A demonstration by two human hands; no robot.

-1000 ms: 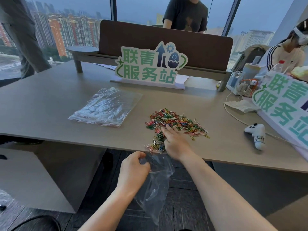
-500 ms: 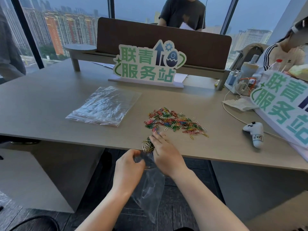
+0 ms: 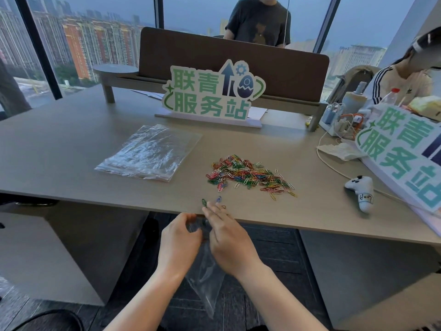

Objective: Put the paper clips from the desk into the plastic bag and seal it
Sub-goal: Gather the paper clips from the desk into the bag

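The paper clips [image 3: 248, 174] lie in a bright, many-coloured heap on the desk [image 3: 71, 168], a little right of centre and back from the near edge, with a few strays [image 3: 218, 199] scattered loose between the heap and that edge. Just below the edge hangs the plastic bag [image 3: 205, 283], clear and crumpled, its mouth up at desk level. The left hand [image 3: 179, 242] pinches the bag's rim, fingers curled closed on the plastic. The right hand [image 3: 229, 240] sits just beside it at the bag's mouth, fingers spread loosely and tips reaching onto the desk edge next to the strays; whether it grips any clips I cannot tell. Further left on the desk rests a flat stack of clear bags [image 3: 150, 151]. Beyond the heap stands a green-lettered sign [image 3: 210, 91] before a brown divider [image 3: 233, 63]. At the right, a white controller [image 3: 360, 189] lies near a second sign [image 3: 405, 154].
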